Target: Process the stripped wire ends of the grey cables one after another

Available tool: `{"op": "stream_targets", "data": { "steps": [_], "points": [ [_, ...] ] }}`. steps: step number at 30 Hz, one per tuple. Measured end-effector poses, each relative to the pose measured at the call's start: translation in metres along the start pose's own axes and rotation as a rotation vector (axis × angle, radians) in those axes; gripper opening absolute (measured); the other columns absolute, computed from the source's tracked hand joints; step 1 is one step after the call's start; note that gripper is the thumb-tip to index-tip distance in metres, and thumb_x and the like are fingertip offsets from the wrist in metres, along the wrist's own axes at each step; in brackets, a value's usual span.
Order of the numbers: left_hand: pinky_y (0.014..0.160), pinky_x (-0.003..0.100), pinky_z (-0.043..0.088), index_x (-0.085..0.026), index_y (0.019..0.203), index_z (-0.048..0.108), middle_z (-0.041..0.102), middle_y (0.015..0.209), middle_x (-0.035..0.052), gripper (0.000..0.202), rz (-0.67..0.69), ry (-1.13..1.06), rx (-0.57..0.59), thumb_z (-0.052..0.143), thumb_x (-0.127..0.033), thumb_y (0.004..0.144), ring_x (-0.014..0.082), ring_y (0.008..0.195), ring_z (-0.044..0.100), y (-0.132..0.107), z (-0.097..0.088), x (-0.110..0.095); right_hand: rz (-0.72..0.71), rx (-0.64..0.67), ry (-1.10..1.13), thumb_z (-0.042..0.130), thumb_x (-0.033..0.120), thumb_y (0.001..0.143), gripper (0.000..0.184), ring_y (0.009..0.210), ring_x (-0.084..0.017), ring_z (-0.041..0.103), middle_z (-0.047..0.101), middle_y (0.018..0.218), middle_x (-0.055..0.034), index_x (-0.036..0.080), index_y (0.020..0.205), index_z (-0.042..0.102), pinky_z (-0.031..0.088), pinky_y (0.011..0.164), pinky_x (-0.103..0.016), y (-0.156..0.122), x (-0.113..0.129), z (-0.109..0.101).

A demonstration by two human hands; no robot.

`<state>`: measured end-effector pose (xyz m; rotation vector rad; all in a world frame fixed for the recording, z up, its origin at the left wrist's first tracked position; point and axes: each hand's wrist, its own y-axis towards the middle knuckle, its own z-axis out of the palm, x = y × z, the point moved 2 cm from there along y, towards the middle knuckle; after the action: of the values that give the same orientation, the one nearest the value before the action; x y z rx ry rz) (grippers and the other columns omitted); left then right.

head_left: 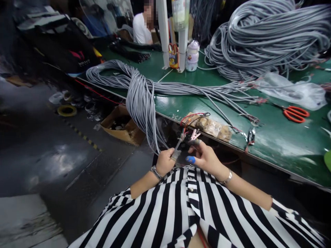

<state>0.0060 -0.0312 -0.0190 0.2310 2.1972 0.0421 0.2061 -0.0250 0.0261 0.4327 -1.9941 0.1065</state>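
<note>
My left hand (165, 162) is closed around the end of a grey cable (178, 146), with the stripped tip pointing up and away from me. To its right is my right hand (205, 159), thumb and forefinger apart, with nothing visible between them. Blue tape covers that thumb, and greyish wrapping covers the forefinger. Just beyond the right fingertips, a pink clip-like piece (195, 134) shows at the bench edge. A bundle of grey cables (141, 93) hangs over the edge near my left hand. A tape-wrapped block (210, 126) with red and black wires lies just ahead.
On the green bench (281, 144) are orange-handled scissors (296, 113), a metal clip (250, 136), a clear plastic bag (292, 91) and a white-and-pink bottle (192, 57). A big cable coil (269, 38) fills the back right. A cardboard box (124, 127) stands below, left. Another person (141, 27) sits beyond.
</note>
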Motion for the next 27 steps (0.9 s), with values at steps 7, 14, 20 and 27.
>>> {"op": "stream_targets", "data": {
  "steps": [7,14,20,27],
  "points": [
    [0.058,0.026,0.034,-0.020,0.063,0.056,0.061,0.062,0.0044,0.024,0.044,0.204,0.051,0.053,-0.030,0.085,0.0176,0.060,0.057,0.000,0.009,-0.003,-0.020,-0.134,-0.122,0.063,0.040,0.083,0.023,0.051,-0.012,0.048,0.059,0.062,-0.0001,0.019,0.084,0.054,0.038,0.051,-0.025,0.014,0.014,-0.005],
    [0.062,0.024,0.047,-0.017,0.094,0.063,0.068,0.077,0.0055,0.029,-0.020,-0.328,0.321,0.062,-0.045,0.084,0.0163,0.069,0.064,0.008,-0.001,-0.017,-0.060,-0.128,0.023,0.056,0.034,0.088,0.018,0.052,-0.011,0.048,0.060,0.062,-0.0001,0.018,0.079,0.057,0.038,0.052,-0.023,0.008,0.008,0.000],
    [0.037,0.017,0.034,-0.012,0.082,0.060,0.059,0.054,0.0010,0.056,-0.228,-0.785,0.771,0.060,-0.068,0.078,0.0077,0.037,0.049,0.030,-0.004,-0.024,0.018,0.013,0.397,0.059,0.047,0.086,0.029,0.058,-0.012,0.054,0.062,0.067,-0.0013,0.018,0.082,0.057,0.044,0.057,-0.025,0.002,-0.003,0.003],
    [0.035,0.016,0.024,-0.012,0.079,0.064,0.050,0.046,-0.0038,0.055,-0.255,-0.930,0.296,0.067,-0.067,0.073,0.0040,0.034,0.036,0.027,0.016,-0.016,0.391,0.094,0.634,0.063,0.047,0.078,0.033,0.039,-0.006,0.030,0.054,0.052,0.0022,0.019,0.069,0.047,0.021,0.038,-0.020,-0.008,-0.021,0.003]
  ]
}}
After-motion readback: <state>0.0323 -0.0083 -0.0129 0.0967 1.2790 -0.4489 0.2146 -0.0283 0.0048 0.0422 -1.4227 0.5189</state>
